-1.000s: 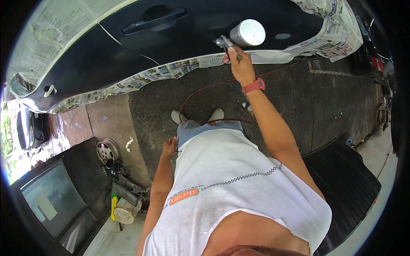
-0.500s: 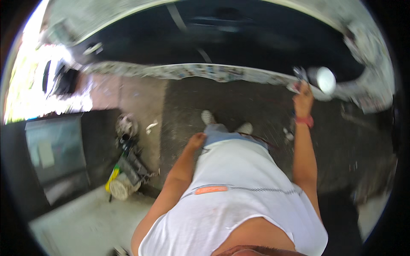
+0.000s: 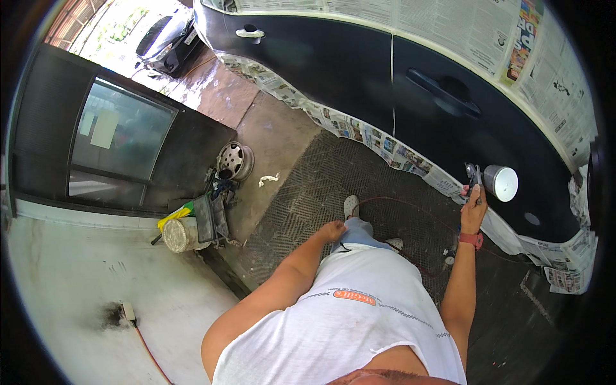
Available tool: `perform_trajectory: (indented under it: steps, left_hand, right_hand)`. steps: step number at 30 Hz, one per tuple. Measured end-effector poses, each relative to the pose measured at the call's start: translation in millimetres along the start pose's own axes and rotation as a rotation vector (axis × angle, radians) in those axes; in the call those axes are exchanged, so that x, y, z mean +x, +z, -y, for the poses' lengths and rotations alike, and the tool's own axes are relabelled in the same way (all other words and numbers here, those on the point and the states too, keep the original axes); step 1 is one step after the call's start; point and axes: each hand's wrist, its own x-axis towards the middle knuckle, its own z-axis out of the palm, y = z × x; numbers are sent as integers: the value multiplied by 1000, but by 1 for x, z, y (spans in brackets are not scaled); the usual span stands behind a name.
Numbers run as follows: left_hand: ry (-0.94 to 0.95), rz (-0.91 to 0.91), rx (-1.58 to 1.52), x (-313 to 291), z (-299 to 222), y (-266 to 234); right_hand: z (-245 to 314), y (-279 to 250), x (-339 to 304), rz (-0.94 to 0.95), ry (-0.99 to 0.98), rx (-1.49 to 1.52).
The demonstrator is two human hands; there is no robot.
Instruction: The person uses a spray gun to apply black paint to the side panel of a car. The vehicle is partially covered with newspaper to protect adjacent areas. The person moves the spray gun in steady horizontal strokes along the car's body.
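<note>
Dark mesh floor mat [image 3: 321, 186], pale concrete floor [image 3: 70, 289], glazed dark door [image 3: 115, 138], bright daylight outside.

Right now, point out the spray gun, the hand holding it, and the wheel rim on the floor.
spray gun [image 3: 491, 181], head view, on its white cup.
right hand [image 3: 473, 208], head view, on the back of the hand.
wheel rim [image 3: 235, 160], head view, on its silver face.

The view swings left compared with the earlier pictures: the black car door [image 3: 359, 70] now runs diagonally from upper left to right edge, and a second door handle [image 3: 249, 33] comes into view. The right hand [image 3: 473, 208] with the spray gun [image 3: 491, 179] sits lower and farther right along the panel. The left hand [image 3: 333, 230] shifts from the hip to the knee. The glass door [image 3: 119, 147] now fills the left side.
</note>
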Motion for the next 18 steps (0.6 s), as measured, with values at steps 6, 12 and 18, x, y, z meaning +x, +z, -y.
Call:
perform_trajectory:
  steps: [6,12,18]
  left_hand:
    - [8,21,46,3,20,6]
    - [47,10,37,15,34,1]
    - [102,45,-64,6,-15,-3]
  right_hand:
    - [1,-19,-6,-74,41,-53]
    - [-45,-61,-10,-259,128,101]
    - [-33,-72,-20,-317,108,-65]
